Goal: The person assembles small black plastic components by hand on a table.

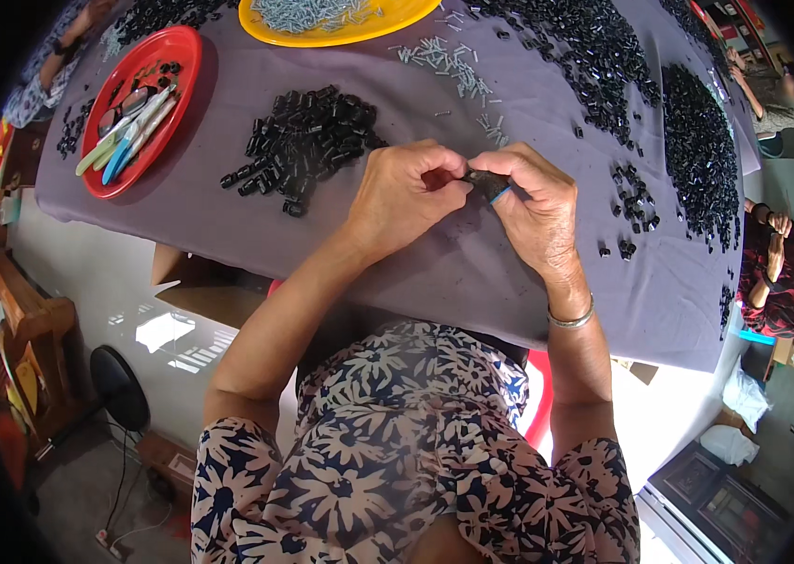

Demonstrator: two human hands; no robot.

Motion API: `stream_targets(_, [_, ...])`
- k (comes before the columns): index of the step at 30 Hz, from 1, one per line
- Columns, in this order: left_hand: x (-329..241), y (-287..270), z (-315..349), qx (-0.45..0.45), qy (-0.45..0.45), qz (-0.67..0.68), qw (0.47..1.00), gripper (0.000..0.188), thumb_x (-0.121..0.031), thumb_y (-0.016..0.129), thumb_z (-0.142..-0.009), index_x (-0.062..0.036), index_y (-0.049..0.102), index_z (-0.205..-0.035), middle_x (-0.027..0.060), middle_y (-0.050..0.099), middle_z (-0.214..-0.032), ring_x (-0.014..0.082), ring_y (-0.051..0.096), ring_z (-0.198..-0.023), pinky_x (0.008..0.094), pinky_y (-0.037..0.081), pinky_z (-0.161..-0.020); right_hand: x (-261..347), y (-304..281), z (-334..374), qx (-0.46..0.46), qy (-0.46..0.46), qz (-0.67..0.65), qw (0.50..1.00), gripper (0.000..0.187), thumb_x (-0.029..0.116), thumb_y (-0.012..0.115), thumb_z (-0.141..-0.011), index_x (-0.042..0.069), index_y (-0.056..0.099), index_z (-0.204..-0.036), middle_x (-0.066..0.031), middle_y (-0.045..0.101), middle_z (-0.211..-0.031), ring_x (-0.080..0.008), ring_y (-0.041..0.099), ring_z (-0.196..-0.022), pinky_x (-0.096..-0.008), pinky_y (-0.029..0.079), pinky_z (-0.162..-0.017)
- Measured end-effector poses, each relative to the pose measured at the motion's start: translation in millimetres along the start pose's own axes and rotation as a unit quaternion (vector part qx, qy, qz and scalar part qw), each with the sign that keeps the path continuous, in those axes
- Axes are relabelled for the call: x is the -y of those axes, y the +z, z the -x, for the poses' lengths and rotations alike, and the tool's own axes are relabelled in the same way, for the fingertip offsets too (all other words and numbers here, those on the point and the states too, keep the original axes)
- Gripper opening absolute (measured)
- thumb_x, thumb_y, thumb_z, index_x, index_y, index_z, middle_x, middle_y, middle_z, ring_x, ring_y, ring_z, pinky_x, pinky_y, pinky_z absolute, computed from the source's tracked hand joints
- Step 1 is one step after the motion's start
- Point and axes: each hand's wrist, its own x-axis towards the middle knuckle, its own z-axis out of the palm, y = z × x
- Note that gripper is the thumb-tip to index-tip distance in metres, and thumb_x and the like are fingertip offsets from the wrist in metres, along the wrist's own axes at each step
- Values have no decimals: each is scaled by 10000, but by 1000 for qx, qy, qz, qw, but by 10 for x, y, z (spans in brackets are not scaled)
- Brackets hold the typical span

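My left hand (408, 193) and my right hand (536, 207) meet above the cloth-covered table, fingertips almost touching. Both pinch a small black piece (471, 176), mostly hidden by the fingers. A narrow blue strip (502, 195) shows at my right fingers; I cannot make out what it is. Just left of my hands lies a heap of black cylindrical plastic parts (308, 136). Beyond my right hand, loose silver screws (449, 64) are scattered on the cloth. A small group of black parts (635, 199) lies to the right of that hand.
At the left, a red oval plate (192, 99) holds several knife-like tools with coloured handles and some black bits. A yellow plate (341, 38) of screws stands at the far side. Large spreads of black parts (698, 141) cover the right. Other people sit around the table.
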Motion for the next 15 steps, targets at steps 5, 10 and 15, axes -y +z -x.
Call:
stream_targets(5, [-17,12,-6,-6,12,9,1000,118,-20,720,-781,13,703,-892,77,675,-762,121,634,-646,281,513,-623,60,7,-11,-5,-57,81,995,241,-116,706,-764,30,698,-955,-61,682,-863,-199,677,-790,-285,534,-713])
stream_targets(10, [-10,13,-3,5,10,7,1000,116,-8,712,-807,17,692,-918,73,672,-784,112,629,-665,287,507,-628,35,46,0,-22,-63,93,993,303,-133,660,-707,48,688,-948,-62,672,-852,-241,664,-787,-333,537,-715])
stream_targets(15, [-11,14,20,0,54,-49,997,145,33,657,-800,12,687,-941,125,675,-835,222,673,-705,321,516,-646,49,43,15,-6,-58,115,992,229,-113,705,-763,37,689,-935,-74,677,-853,-225,682,-778,-315,535,-682])
